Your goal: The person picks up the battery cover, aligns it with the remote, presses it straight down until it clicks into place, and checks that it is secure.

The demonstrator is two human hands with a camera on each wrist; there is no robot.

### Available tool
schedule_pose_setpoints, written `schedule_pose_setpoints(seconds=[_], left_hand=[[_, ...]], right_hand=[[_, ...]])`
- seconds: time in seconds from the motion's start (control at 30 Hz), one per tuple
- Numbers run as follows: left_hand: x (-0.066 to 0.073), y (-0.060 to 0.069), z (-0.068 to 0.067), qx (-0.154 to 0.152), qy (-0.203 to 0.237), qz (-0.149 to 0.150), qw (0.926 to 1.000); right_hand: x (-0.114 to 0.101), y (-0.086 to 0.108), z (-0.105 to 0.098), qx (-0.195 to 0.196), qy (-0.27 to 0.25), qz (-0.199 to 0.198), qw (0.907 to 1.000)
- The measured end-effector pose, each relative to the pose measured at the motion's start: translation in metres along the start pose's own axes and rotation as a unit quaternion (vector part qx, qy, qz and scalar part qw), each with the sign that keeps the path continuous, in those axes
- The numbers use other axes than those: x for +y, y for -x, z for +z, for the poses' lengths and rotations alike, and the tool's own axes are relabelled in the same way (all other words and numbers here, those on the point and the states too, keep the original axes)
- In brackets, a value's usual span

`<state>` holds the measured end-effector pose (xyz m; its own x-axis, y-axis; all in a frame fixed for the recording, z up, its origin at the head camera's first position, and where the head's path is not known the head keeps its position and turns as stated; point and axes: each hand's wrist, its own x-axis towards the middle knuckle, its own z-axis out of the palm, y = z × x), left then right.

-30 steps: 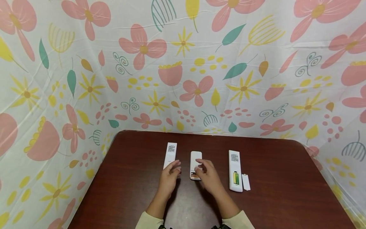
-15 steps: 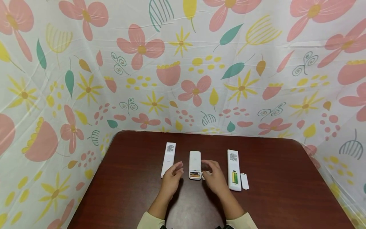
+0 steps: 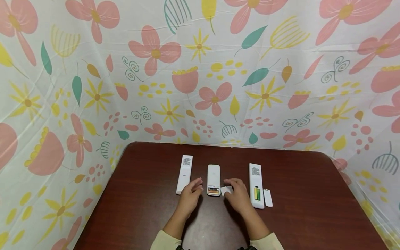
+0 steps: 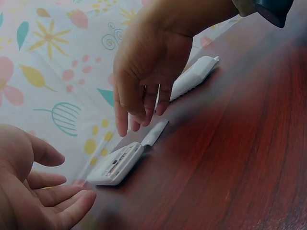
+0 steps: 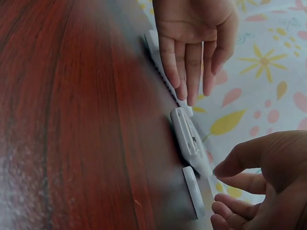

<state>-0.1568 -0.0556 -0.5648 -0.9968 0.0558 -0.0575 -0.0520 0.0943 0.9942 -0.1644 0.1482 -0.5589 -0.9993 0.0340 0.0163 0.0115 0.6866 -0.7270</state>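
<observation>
A white remote control lies back up in the middle of the table, its battery compartment uncovered and batteries showing at the near end. Beside it, to the right, a small white battery cover lies on the table. My right hand hovers right at this cover, fingers loosely bent; both wrist views show the fingers apart from it. My left hand is held in the air near the lower end of a second white remote, with relaxed fingers and nothing in them.
On the right lies a third white remote with its battery compartment uncovered, showing green and yellow inside. Its separate cover is just right of it. The dark red-brown table meets a flower-patterned cloth at the back.
My right hand has moved rightward off the middle remote. That remote's battery cover has come away and now lies to its right. My left hand has shifted slightly right.
</observation>
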Motion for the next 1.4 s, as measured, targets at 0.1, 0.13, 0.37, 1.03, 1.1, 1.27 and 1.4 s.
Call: schedule_pose_setpoints(seconds=[0.1, 0.13, 0.37, 1.03, 1.1, 1.27, 1.4], left_hand=[[-0.001, -0.001, 0.001, -0.005, -0.007, -0.003, 1.0], [-0.002, -0.001, 0.002, -0.007, -0.009, -0.004, 0.9999], [-0.005, -0.002, 0.006, -0.018, -0.021, 0.0, 0.9996], [-0.005, -0.003, 0.01, -0.038, 0.003, -0.016, 0.9992], [-0.005, -0.003, 0.01, -0.04, 0.006, -0.017, 0.999], [-0.008, -0.005, 0.011, -0.044, 0.004, -0.028, 0.9987], [-0.009, -0.006, 0.011, -0.044, 0.004, -0.032, 0.9985]], right_hand=[[0.001, 0.0, -0.001, -0.009, 0.019, 0.006, 0.9998], [0.001, 0.0, -0.001, -0.012, 0.024, 0.008, 0.9996], [0.007, -0.001, -0.002, -0.03, 0.067, 0.008, 0.9973], [0.009, -0.002, 0.001, -0.026, 0.111, -0.019, 0.9933], [0.01, -0.003, 0.001, -0.028, 0.108, -0.018, 0.9937], [0.012, -0.004, 0.001, -0.028, 0.099, -0.017, 0.9946], [0.013, -0.006, 0.001, -0.028, 0.095, -0.019, 0.9949]])
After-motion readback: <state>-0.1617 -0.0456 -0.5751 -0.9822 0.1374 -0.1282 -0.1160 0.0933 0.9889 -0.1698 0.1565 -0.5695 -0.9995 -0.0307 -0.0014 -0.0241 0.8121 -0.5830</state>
